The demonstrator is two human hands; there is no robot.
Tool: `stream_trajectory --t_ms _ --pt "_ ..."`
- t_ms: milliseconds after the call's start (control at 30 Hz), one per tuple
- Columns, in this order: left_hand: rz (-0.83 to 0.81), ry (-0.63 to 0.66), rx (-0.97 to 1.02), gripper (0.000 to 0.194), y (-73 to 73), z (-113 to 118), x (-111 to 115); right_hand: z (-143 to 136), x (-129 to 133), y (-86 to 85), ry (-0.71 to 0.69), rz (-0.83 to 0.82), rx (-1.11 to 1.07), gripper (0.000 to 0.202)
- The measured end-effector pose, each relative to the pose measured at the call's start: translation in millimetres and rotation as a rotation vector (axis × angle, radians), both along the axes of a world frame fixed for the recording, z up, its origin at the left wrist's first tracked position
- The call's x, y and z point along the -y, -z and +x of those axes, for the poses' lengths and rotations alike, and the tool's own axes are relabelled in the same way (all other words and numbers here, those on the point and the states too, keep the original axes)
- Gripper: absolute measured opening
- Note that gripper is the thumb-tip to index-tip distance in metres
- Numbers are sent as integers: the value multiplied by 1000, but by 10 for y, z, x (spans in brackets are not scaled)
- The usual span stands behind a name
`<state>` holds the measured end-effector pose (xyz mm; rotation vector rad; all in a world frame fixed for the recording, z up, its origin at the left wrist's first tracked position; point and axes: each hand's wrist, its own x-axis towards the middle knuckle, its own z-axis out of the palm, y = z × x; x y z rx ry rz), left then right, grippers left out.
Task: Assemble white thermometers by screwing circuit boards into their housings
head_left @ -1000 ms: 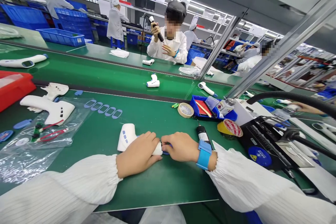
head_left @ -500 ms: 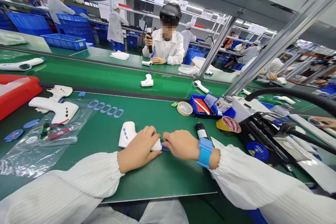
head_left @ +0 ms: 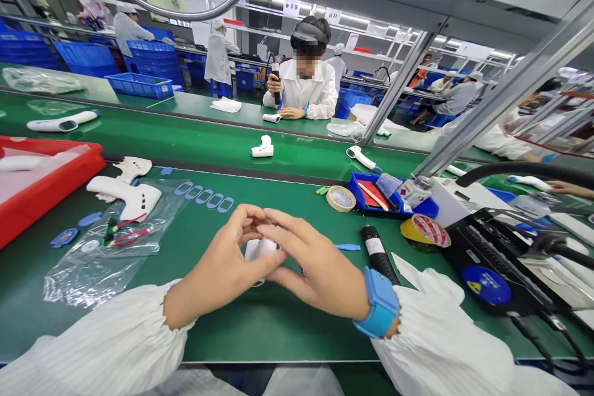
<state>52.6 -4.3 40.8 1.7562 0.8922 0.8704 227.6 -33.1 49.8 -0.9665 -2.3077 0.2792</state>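
Note:
Between both hands, a white thermometer-like device (head_left: 256, 250) is gripped just above the green mat, mostly hidden by fingers. My left hand (head_left: 227, 263) wraps round its left side, thumb across the front. From the right, my right hand (head_left: 318, 260) closes on the same device, its fingertips meeting the left ones. A blue strip (head_left: 348, 247) lies on the mat beyond my right hand, near a black electric screwdriver (head_left: 378, 253). Several blue oval rings (head_left: 205, 196) form a row behind my left hand.
White shell parts (head_left: 125, 193) and a clear plastic bag (head_left: 93, 275) lie left, beside a red tray (head_left: 51, 182). A blue parts box (head_left: 394, 201), tape roll (head_left: 341, 198) and black equipment (head_left: 487, 260) stand right. A person (head_left: 304, 86) sits across the green belt (head_left: 185, 136).
The device has turned and come up between both hands, which now cup it together. The blue strip now lies loose at the right. The view has shifted, moving table items rightward in the picture.

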Motion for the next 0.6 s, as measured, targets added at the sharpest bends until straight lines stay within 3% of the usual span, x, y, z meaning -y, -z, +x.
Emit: stream_trajectory --t_ms 167,300,400,500,600 --pt "128 -26 -176 50 13 -240 67 -130 10 115 -8 182 -32 31" --pt "457 46 -347 52 53 -447 152 -147 95 126 -60 343 66 22" --pt "665 126 -355 42 88 -524 193 -205 152 54 -118 433 174 17" --pt "769 294 -245 22 117 -531 200 -275 180 -34 -206 431 219 23" --pt "876 306 -156 14 148 -503 191 -318 191 -83 -206 402 231 31"
